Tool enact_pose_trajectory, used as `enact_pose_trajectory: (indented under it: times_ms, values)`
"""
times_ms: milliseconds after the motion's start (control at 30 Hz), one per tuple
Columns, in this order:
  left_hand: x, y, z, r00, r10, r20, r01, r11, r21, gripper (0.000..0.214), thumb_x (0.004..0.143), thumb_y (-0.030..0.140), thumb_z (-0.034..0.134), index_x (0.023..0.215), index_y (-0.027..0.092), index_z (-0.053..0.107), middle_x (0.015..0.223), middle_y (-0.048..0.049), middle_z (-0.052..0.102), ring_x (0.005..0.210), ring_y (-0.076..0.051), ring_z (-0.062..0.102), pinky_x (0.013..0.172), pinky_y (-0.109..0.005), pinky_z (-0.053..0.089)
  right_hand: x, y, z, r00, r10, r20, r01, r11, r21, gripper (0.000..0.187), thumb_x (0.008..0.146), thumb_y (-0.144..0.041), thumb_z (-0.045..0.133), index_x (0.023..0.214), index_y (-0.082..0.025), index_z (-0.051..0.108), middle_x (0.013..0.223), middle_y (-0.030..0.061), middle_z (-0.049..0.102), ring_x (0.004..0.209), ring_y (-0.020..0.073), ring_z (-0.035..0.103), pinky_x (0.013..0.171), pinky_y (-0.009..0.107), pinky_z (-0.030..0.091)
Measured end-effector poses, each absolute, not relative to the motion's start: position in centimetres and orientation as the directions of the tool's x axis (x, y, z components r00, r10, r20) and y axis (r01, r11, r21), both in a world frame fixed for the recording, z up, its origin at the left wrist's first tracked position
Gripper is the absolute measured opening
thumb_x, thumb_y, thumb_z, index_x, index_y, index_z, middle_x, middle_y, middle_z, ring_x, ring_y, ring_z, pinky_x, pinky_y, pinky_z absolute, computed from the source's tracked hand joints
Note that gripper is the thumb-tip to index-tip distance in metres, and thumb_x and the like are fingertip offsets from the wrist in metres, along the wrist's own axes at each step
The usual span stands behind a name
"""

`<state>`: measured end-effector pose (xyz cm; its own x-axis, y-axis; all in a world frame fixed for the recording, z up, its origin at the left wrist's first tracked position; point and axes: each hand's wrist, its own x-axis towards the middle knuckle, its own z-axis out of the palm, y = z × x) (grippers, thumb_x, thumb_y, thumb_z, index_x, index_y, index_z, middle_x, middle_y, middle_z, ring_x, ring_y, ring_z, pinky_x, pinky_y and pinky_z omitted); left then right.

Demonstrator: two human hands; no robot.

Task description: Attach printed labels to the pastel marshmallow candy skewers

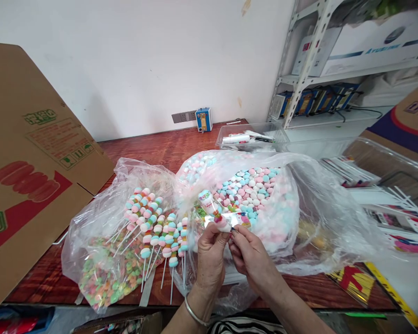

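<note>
My left hand [211, 257] and my right hand [252, 257] meet in front of me, fingertips pinched on a marshmallow candy skewer in a small printed wrapper [218, 215]. Just behind them lies a big clear plastic bag of loose pink, blue and white marshmallow candies [254, 190]. To the left, a second clear bag [101, 232] holds several finished candy skewers on white sticks [153, 227] and small colourful ring candies [104, 278]. A silver bangle circles my left wrist.
A large brown cardboard box [31, 162] stands at the left on the red-brown wooden table [160, 148]. A clear plastic tray with pens [249, 137] sits at the back, another clear tray with white sticks [379, 181] at the right. Metal shelving [310, 55] rises behind.
</note>
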<state>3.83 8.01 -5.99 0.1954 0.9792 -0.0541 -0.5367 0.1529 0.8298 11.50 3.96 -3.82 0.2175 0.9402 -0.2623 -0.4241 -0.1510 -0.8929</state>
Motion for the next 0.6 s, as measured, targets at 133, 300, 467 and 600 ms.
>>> enact_pose_trajectory:
  times_ms: [133, 300, 467, 600]
  values:
    - [3.2, 8.6, -5.3, 0.329, 0.939, -0.102, -0.536, 0.274, 0.799, 0.023, 0.064, 0.033, 0.085, 0.084, 0.025, 0.078, 0.088, -0.0004, 0.074, 0.088, -0.016, 0.062, 0.09, -0.031, 0.044, 11.8, 4.1, -3.3, 0.162, 0.96, -0.227, -0.463, -0.13, -0.877, 0.029, 0.08, -0.047, 0.057, 0.075, -0.022, 0.043, 0.05, -0.0135, 0.029, 0.037, 0.0024, 0.013, 0.034, 0.015, 0.011]
    - [2.3, 8.7, -4.7, 0.506, 0.858, -0.082, -0.428, 0.333, 0.84, 0.028, 0.068, 0.037, 0.082, 0.091, 0.021, 0.079, 0.099, -0.0082, 0.075, 0.1, -0.023, 0.063, 0.101, -0.039, 0.039, 13.4, 4.3, -2.8, -0.072, 0.931, -0.358, -0.444, -0.351, -0.824, 0.024, 0.075, -0.039, 0.052, 0.063, -0.022, 0.041, 0.046, -0.0128, 0.026, 0.037, 0.0027, 0.01, 0.035, 0.017, 0.008]
    - [2.7, 8.4, -4.7, 0.38, 0.909, -0.168, -0.445, 0.339, 0.829, 0.022, 0.07, 0.034, 0.08, 0.087, 0.02, 0.079, 0.082, -0.0058, 0.076, 0.081, -0.019, 0.065, 0.091, -0.035, 0.045, 12.8, 4.3, -3.5, 0.007, 0.932, -0.363, -0.333, -0.34, -0.88, 0.034, 0.088, -0.046, 0.04, 0.065, -0.022, 0.044, 0.048, -0.0101, 0.029, 0.036, 0.0057, 0.016, 0.034, 0.02, 0.014]
    - [3.0, 8.8, -4.7, 0.302, 0.935, -0.184, -0.504, 0.32, 0.802, 0.014, 0.068, 0.029, 0.082, 0.079, 0.021, 0.079, 0.077, -0.0034, 0.075, 0.078, -0.016, 0.065, 0.086, -0.03, 0.046, 11.5, 3.6, -4.6, 0.372, 0.922, 0.106, 0.172, 0.044, -0.984, 0.023, 0.094, -0.041, 0.046, 0.091, -0.021, 0.056, 0.075, 0.0005, 0.058, 0.065, 0.0147, 0.054, 0.059, 0.026, 0.044]
